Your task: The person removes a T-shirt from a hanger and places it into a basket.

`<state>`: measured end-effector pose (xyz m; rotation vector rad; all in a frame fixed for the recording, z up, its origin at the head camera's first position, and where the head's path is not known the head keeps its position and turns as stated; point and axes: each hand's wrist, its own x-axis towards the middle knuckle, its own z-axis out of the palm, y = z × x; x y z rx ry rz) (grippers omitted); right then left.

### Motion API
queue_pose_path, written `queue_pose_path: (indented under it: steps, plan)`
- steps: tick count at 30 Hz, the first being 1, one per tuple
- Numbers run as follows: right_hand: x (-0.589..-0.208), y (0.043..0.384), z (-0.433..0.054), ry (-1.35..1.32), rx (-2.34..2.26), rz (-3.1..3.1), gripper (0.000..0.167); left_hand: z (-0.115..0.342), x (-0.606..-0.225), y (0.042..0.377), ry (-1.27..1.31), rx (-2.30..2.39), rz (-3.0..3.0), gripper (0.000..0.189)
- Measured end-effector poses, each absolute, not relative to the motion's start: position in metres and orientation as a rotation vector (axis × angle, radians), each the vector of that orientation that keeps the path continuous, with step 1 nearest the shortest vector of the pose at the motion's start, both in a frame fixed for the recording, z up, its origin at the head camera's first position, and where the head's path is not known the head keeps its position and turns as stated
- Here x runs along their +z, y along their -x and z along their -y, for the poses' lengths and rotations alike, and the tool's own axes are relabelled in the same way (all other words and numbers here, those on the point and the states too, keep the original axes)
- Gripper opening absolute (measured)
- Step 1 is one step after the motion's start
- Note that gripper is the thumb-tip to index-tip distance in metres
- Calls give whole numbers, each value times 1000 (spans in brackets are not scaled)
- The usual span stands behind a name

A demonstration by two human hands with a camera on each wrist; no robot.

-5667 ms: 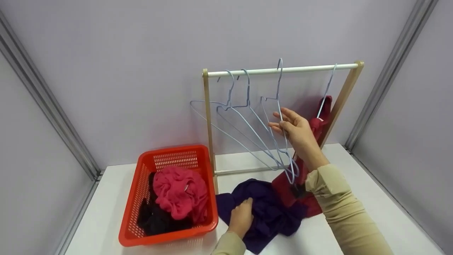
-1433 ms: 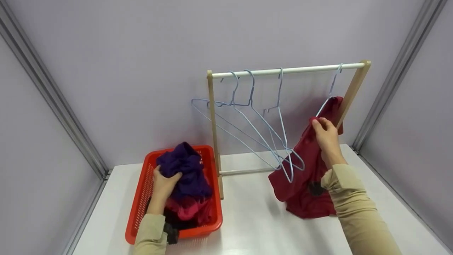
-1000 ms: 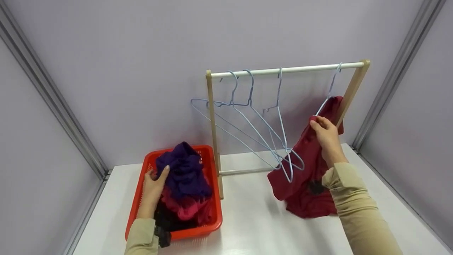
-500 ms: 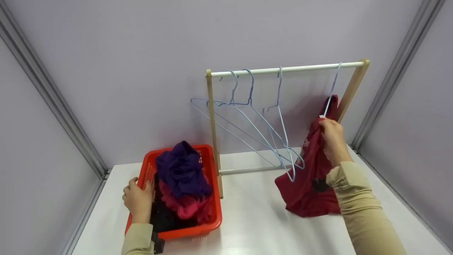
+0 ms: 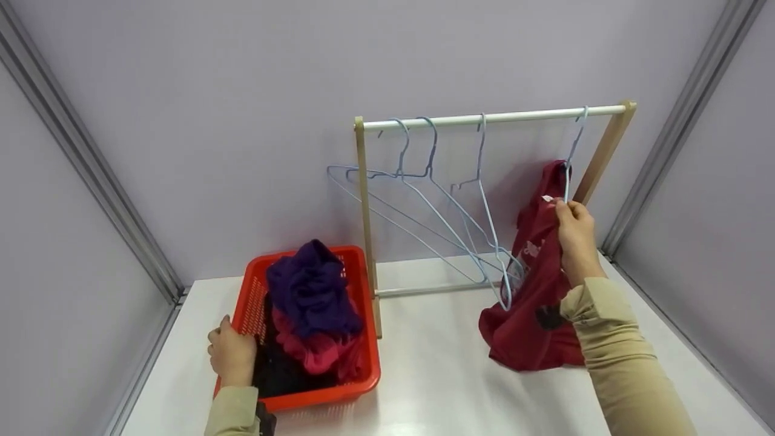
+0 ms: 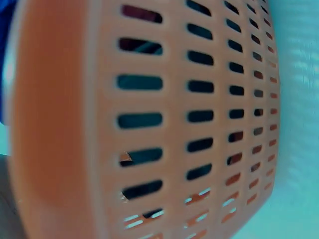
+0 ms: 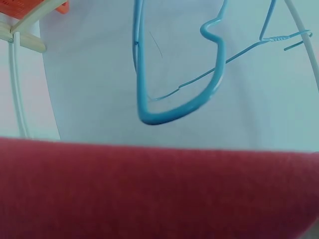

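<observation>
My left hand [image 5: 233,353] grips the left rim of the red plastic basket [image 5: 327,396]. Its slotted side wall fills most of the left wrist view. A crumpled purple garment [image 5: 312,290] lies on top in the basket, over a pink one [image 5: 321,354] and a black one [image 5: 281,369]. At the rack's right end, my right hand [image 5: 576,233] pinches a dark red shirt [image 5: 533,321] near its neck, beside a white label. This shirt hangs from a light blue hanger [image 5: 575,142], its lower part reaching down to the table. Red cloth [image 7: 149,189] covers the lower right wrist view.
A small rack with a white bar [image 5: 527,116] and wooden legs stands against the back wall. Several bare blue wire hangers [image 5: 445,224] hang from it, their lower ends overlapping near the red shirt. Grey metal profiles line both side walls of the white table [image 5: 430,369].
The purple garment went from the table into the basket. My left hand let go of it and moved to the basket's left rim. My right hand left a bare hanger and turned the red shirt.
</observation>
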<state>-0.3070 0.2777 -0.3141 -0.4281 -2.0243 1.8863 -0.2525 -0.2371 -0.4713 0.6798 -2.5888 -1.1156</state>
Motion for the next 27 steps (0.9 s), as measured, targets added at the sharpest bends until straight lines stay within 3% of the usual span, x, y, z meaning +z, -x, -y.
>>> queue_pose_path:
  steps: [13,23,27]
  plan:
    - [-318,308,-280,354,1975,1949,46,249,-480,249,-714,-1217,2495,53]
    - [-317,307,-282,356,2008,1931,45,252,-482,248,-690,-1278,2495,52]
    - [-314,305,-283,357,2124,1841,34,252,-483,248,-695,-1295,2482,51]
